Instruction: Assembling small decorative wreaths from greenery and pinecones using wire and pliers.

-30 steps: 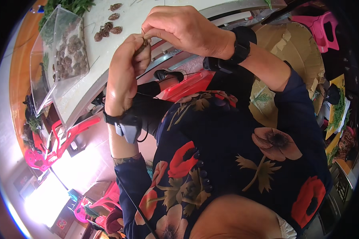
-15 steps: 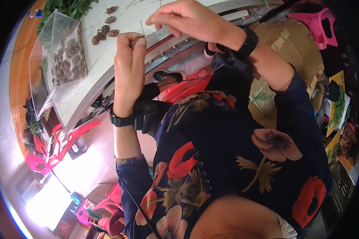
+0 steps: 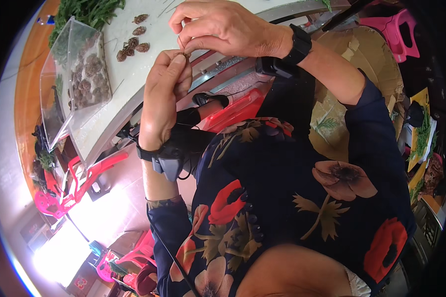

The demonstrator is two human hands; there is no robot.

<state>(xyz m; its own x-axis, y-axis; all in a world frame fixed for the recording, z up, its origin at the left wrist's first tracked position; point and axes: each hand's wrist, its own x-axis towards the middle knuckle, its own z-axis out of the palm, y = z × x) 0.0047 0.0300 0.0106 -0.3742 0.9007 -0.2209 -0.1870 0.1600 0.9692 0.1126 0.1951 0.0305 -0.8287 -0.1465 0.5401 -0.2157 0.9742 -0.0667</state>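
At the edge of the white table, my left hand (image 3: 162,89) holds a small brown pine cone (image 3: 186,56) between thumb and fingers, mostly hidden by them. Just above it, my right hand (image 3: 228,30) pinches a thin wire (image 3: 180,43) at the cone, its fingertips touching or almost touching those of the left. Several loose pine cones (image 3: 142,47) lie on the table beyond my left hand. To their left, a clear plastic box (image 3: 56,91) stands tilted, with many more cones (image 3: 86,74) in or behind it.
Green sprigs (image 3: 86,20) are heaped at the table's far left. The white table (image 3: 126,74) curves past my hands, with thin wires on it. Flattened cardboard (image 3: 376,69) and a pink stool (image 3: 399,34) are on the right; a red plastic seat (image 3: 235,109) shows below the table.
My right hand has moved left and down onto the cone, and its fingers have closed on the wire. The left hand has turned slightly and still holds the cone.
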